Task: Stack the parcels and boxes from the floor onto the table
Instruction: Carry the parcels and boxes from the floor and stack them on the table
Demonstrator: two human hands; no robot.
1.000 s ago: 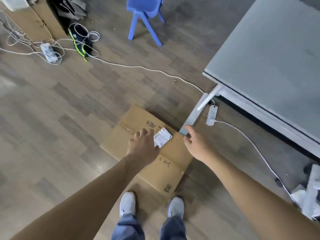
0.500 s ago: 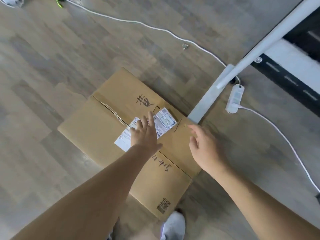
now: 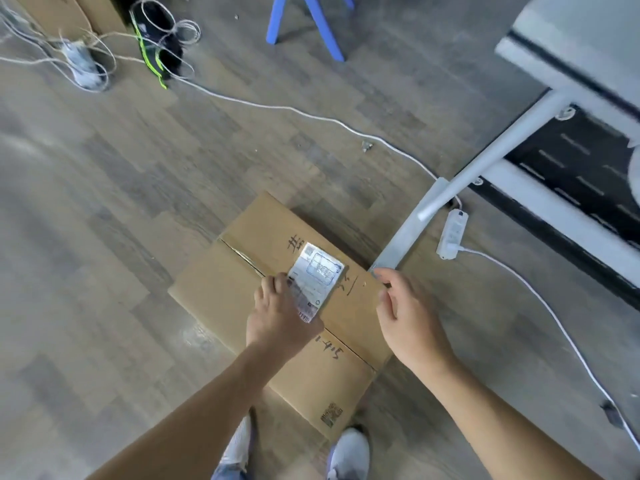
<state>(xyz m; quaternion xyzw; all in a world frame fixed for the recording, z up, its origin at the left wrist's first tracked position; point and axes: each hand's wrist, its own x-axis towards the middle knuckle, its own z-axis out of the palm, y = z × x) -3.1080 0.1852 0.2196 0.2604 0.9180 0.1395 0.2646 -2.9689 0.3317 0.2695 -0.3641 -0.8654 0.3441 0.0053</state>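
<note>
Packet [image 3: 318, 271] uptilted; box [image 3: 239, 275] under left grip [image 3: 280, 320]

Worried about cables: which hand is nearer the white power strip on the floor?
Right. The right hand is at the right edge of the brown cardboard box, toward the white power strip; the left hand is over the box's middle.

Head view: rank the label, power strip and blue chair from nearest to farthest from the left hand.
1. Label: at the left hand's fingers, on the box.
2. Power strip: off to the right, beside the table leg.
3. Blue chair: far ahead, at the top edge.
</note>
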